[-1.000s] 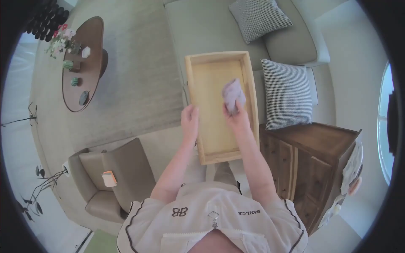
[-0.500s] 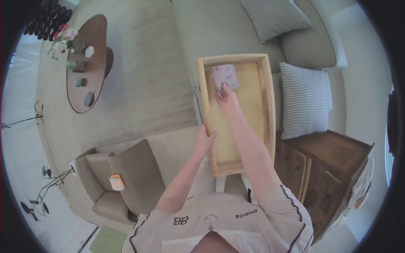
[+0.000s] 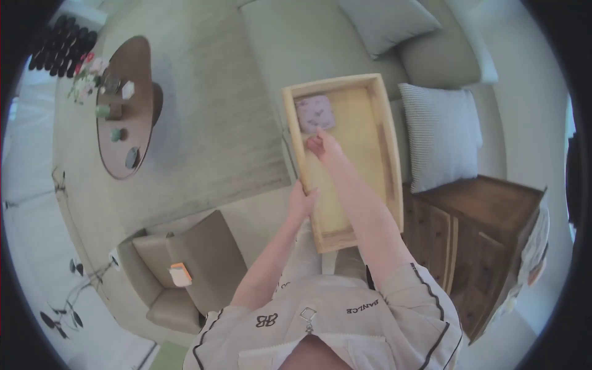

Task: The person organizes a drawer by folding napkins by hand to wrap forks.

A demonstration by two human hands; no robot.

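Observation:
A pale wooden drawer-like tray (image 3: 390,148) with a yellowish bottom is in front of my body, its long side running away from me. My left hand (image 3: 301,202) holds its left wall, thumb over the rim. In its far left corner lies a pink, squarish, soft-looking item with a small dark pattern (image 3: 315,113), perhaps folded cloth or a pouch. My right hand (image 3: 327,148) reaches over the tray. One fingertip is at the near edge of the pink item, while the other fingers are loosely curled and apart from it.
A grey-green sofa (image 3: 296,43) with cushions (image 3: 439,139) lies beyond and right. A dark wooden cabinet (image 3: 481,209) stands close on my right. Left are an armchair (image 3: 209,259) and an oval table (image 3: 139,74) bearing flowers and small ornaments.
The pink item has shifted left, closer to the tray's left wall. My right hand has drawn slightly back toward me from it. My left hand stays on the wall; the view has tilted slightly.

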